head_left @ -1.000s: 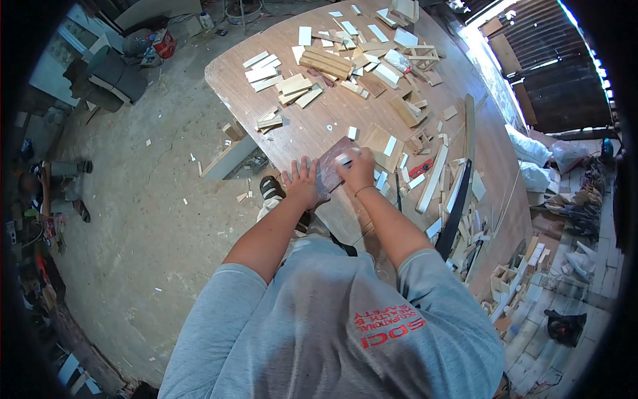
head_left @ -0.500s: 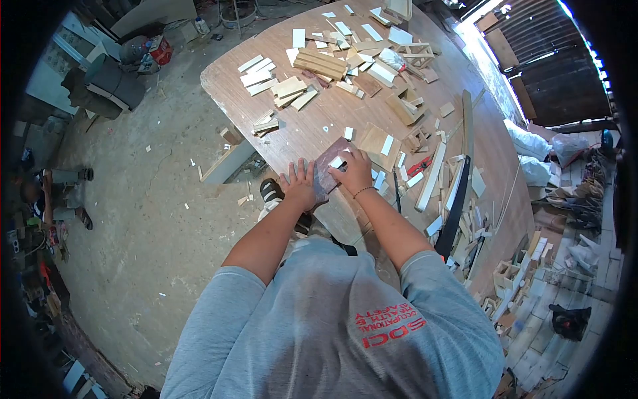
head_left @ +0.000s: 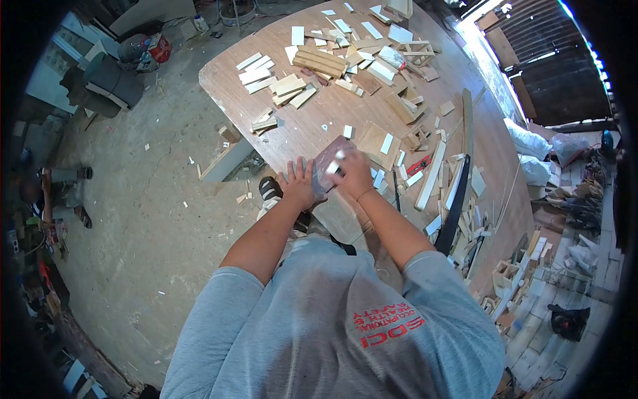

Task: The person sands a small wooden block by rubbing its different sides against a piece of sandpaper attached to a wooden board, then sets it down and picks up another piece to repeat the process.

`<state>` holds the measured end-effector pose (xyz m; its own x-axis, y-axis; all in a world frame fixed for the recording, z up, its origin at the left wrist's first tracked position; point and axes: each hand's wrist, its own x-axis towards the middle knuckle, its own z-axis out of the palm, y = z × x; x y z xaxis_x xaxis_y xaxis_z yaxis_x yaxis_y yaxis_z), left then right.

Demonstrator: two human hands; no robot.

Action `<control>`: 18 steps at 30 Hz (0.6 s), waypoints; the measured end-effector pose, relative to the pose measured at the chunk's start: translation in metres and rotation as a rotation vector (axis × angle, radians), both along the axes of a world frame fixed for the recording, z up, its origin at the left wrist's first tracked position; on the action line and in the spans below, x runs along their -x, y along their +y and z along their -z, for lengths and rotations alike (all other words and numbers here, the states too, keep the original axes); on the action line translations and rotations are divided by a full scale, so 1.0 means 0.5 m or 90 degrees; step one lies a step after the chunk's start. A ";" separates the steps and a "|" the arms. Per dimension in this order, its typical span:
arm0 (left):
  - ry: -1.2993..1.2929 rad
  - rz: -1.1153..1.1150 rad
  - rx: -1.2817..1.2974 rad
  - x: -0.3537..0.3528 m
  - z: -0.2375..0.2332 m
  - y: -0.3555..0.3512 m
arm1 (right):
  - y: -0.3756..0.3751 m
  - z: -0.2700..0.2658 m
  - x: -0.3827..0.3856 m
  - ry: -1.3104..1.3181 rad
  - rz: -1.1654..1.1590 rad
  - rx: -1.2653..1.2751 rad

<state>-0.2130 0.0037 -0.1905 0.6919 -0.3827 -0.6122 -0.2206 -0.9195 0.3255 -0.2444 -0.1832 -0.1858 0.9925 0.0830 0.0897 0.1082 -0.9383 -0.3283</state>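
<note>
Near the table's front edge lies a reddish-brown sheet [head_left: 323,161] that looks like sandpaper. My left hand [head_left: 298,186] rests flat with fingers apart at the sheet's left side, touching it. Over the sheet, my right hand [head_left: 355,174] is closed on a small white-faced wood piece [head_left: 340,155]; both are smeared by motion. The fingers partly cover the piece, so its full shape is hidden. Just beyond the sheet sits a small white block [head_left: 348,131]. A flat square board [head_left: 373,141] with a white strip on it lies to the right.
Many cut wood pieces [head_left: 320,61] cover the far part of the wooden table [head_left: 229,83]. To the right are a hand saw [head_left: 453,209], red-handled pliers [head_left: 419,165] and long strips [head_left: 432,176]. Another person [head_left: 63,193] is at the far left, on the concrete floor [head_left: 159,213].
My right hand has shifted slightly with the small wood piece over the sheet and is now blurred. My left hand stays in nearly the same place.
</note>
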 end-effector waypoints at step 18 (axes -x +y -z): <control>-0.055 0.021 0.007 0.005 0.031 0.004 | 0.042 -0.005 -0.006 0.010 0.033 0.025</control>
